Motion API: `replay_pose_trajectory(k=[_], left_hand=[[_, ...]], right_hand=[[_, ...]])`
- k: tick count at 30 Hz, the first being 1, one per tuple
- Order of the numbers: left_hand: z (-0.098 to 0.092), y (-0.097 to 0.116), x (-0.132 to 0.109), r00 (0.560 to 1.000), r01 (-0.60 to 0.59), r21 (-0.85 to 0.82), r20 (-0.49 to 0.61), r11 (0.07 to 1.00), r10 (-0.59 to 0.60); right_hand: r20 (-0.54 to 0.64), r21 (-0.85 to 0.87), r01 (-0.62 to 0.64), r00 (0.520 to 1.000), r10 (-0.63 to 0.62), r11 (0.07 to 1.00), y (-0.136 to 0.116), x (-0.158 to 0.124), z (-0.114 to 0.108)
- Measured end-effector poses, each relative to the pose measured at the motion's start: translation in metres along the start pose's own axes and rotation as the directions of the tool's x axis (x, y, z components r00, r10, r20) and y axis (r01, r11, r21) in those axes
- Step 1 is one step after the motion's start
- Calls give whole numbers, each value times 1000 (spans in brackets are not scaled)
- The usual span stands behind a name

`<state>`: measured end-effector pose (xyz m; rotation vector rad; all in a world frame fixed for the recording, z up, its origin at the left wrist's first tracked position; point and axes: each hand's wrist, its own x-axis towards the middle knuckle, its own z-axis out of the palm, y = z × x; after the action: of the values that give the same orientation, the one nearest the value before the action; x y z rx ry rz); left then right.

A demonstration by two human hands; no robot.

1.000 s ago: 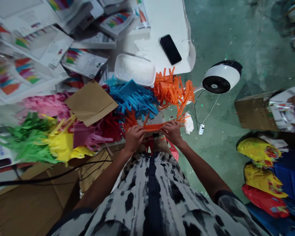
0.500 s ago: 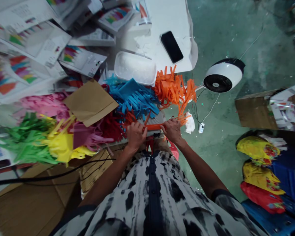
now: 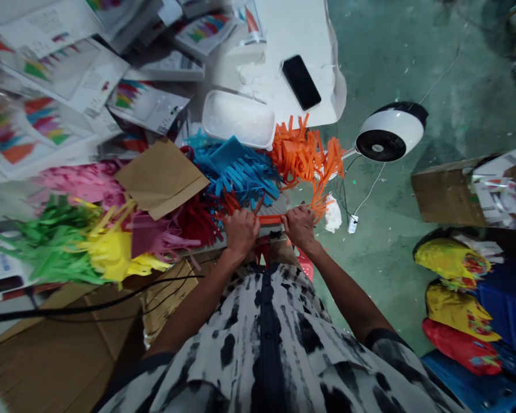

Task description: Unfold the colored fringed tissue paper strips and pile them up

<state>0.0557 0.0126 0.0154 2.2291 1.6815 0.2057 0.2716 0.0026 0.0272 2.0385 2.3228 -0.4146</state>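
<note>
Between my two hands an orange paper fringe tassel (image 3: 272,219) is stretched as a narrow, rolled strip. My left hand (image 3: 241,232) is closed around its left end, and my right hand (image 3: 300,226) grips the right end. Orange strands poke out beside both hands. Just beyond them lie blue fringed paper (image 3: 236,169) and a larger bunch of orange fringed paper (image 3: 303,152). Dark red fringe (image 3: 200,221) spreads left of my left hand. Parts of the tassel are hidden under my fingers.
A white plastic tub (image 3: 238,119) and a black phone (image 3: 301,82) rest on the table. Brown card (image 3: 161,178) lies over pink, green, yellow and purple fringes. Boxed packs (image 3: 150,103) pile up at upper left. A fan (image 3: 389,132) and a carton (image 3: 449,192) stand right.
My left hand has shifted slightly right, toward my right hand, so the visible orange strip between them is a little shorter. Both hands keep their hold.
</note>
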Motion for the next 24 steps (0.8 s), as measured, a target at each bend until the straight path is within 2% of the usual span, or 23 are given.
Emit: replay_pose_trajectory(k=[7,9,11,12,14,17,19,24], left_hand=[[-4,2,8,998,2,11,64,1000,-2],[-5,2,7,998,-1,8,61,1000,1],[-5,2,4,1000,-3,-22,14,1000,3],[-4,1,2,999,-30,-46,-13,999,29],[0,0,-2,985,-171,-105,-30,980,169],[6,1,-8,911,-399,-180,37,899,412],[10,3,-11,890,-435,-186,62,881,452],[10,3,-20,904,-414,-172,41,894,426]], right_hand=[[4,-38,-6,1000,6,999,-2,-1,0],[-41,-41,-24,999,22,999,-2,-4,2],[-116,-35,-38,993,34,999,-4,-6,7],[-146,-30,-26,989,21,999,-5,-7,9],[-164,-15,48,985,-50,999,-8,-9,15],[-127,3,156,980,-154,988,-13,-14,24],[-109,8,187,977,-185,982,-14,-22,28],[-115,-5,266,957,-265,964,4,-51,27]])
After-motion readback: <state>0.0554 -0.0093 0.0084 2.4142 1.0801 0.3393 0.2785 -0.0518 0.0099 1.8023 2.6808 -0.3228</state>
